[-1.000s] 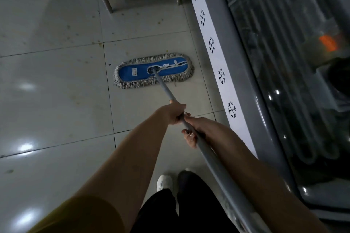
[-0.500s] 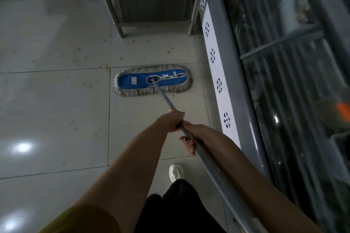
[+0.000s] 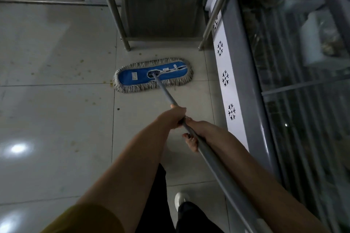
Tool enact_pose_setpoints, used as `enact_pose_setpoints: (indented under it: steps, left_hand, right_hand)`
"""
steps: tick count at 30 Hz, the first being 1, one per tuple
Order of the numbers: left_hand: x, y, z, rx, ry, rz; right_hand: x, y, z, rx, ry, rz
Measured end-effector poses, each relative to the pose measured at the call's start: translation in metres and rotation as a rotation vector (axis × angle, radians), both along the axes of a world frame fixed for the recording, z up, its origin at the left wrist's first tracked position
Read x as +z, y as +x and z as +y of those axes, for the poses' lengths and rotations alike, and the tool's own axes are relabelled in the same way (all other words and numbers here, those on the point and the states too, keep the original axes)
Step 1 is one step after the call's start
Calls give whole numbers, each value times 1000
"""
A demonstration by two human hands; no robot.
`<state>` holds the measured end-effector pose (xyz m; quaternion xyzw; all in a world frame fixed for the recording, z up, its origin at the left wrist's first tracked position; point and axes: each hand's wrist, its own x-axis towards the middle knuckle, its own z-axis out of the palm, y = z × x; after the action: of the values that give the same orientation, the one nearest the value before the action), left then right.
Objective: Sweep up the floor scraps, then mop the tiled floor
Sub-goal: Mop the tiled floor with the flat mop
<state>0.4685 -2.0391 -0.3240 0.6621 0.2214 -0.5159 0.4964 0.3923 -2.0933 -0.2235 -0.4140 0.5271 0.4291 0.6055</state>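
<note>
A flat blue mop head [image 3: 138, 77] with a grey fringe lies on the pale tiled floor [image 3: 56, 115], just in front of a metal rack's legs. Its grey metal handle [image 3: 212, 159] runs back toward me. My left hand [image 3: 175, 117] grips the handle higher up the shaft, nearer the mop head. Right behind it, my right hand [image 3: 193, 136] is wrapped around the same handle. Small yellowish scraps and stains [image 3: 81, 61] dot the tiles left of the mop head.
A steel rack [image 3: 125, 43] stands straight ahead on thin legs. A glass-fronted freezer cabinet [image 3: 251, 100] with snowflake marks runs along the right side. My white shoe [image 3: 180, 199] is on the floor below my arms. A dark speck [image 3: 118, 109] lies on the tile.
The mop head has slid forward across the tile toward the rack legs. My view and body have followed it forward; both hands keep the same grip on the handle.
</note>
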Motion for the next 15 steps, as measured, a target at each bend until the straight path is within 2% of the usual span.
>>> enact_pose_setpoints:
  steps: [1,9,15]
  left_hand:
    - [-2,33,3,-15,-1,5]
    - [3,150,19,-43,15,11]
    - [-2,171,27,-80,34,14]
  right_hand:
    - [-2,31,5,-9,1,0]
    - [-13,149,24,-32,-7,36]
    - [-18,167,32,-41,48,34]
